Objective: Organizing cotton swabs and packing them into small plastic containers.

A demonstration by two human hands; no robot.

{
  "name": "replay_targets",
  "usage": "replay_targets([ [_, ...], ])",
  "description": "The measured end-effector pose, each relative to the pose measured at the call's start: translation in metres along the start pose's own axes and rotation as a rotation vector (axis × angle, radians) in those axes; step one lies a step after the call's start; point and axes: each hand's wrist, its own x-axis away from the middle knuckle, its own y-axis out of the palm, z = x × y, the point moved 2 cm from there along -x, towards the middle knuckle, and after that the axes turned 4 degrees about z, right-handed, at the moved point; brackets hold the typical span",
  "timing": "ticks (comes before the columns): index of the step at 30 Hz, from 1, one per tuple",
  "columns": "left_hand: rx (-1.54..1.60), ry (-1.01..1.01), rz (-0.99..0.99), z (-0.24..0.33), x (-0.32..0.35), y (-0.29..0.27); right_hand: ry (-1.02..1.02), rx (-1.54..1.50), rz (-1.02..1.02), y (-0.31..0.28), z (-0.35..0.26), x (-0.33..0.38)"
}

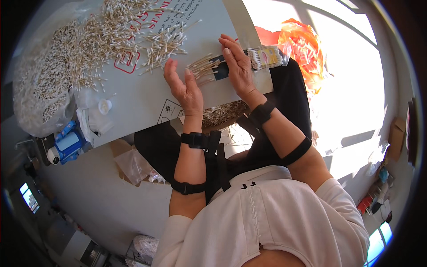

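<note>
My left hand (186, 91) stands on edge over the grey board, fingers stretched and thumb up, with nothing in it. Beside it, between my two hands, lies a small loose bunch of cotton swabs (202, 67), roughly lined up with each other. Its right end reaches onto a dark flat rectangle (219, 67). My right hand (239, 70) is over that rectangle's right part, fingers extended and palm turned inward, also holding nothing. Just right of it is a clear pack of cotton swabs (265, 58) with a yellow label.
A large heap of loose cotton swabs (84, 49) spills from a clear bag at the left. A white cap (105, 106) and a blue-and-white bottle (69, 142) sit near the board's left edge. An orange plastic bag (304, 53) is at the right. More swabs (224, 113) lie below the board's edge.
</note>
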Motion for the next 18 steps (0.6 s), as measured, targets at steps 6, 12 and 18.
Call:
replay_targets([
  [6, 0.281, -0.139, -0.054, 0.001, 0.006, 0.021, 0.02, -0.061, -0.062, 0.02, 0.005, 0.006],
  [12, -0.224, 0.136, -0.133, 0.006, -0.013, -0.003, 0.152, -0.156, -0.012, 0.002, 0.014, 0.001],
  [18, -0.514, 0.256, -0.412, 0.014, -0.027, 0.004, 0.195, -0.157, -0.038, -0.001, 0.012, 0.0],
])
